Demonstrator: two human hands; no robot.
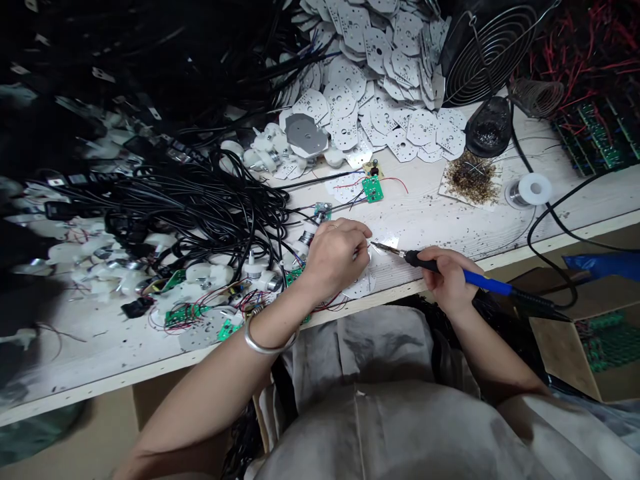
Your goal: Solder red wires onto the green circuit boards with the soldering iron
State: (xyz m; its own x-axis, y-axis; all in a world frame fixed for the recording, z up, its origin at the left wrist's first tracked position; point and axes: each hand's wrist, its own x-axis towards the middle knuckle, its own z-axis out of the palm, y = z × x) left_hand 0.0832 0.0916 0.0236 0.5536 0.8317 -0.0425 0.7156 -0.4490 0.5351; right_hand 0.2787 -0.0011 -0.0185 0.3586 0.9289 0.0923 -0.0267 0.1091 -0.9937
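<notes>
Your right hand (449,280) is clenched around one blue-and-black soldering iron (480,279), its thin metal tip pointing left, just above a white perforated plate (363,288) near the front edge of the speckled white wooden bench (440,223). Your left hand (334,260) is curled, fingertips pinched together close to that tip; you cannot tell whether they grip anything. One silver bangle (265,339) circles your left wrist. About six green circuit boards (373,189) with red wires lie about the bench, beside a tangle of black cables (200,207). Farther off sit one silver solder spool (531,189), one grey metal disc (306,132) and a heap of white perforated plates (370,73). Any print on the boards is too small to read.
</notes>
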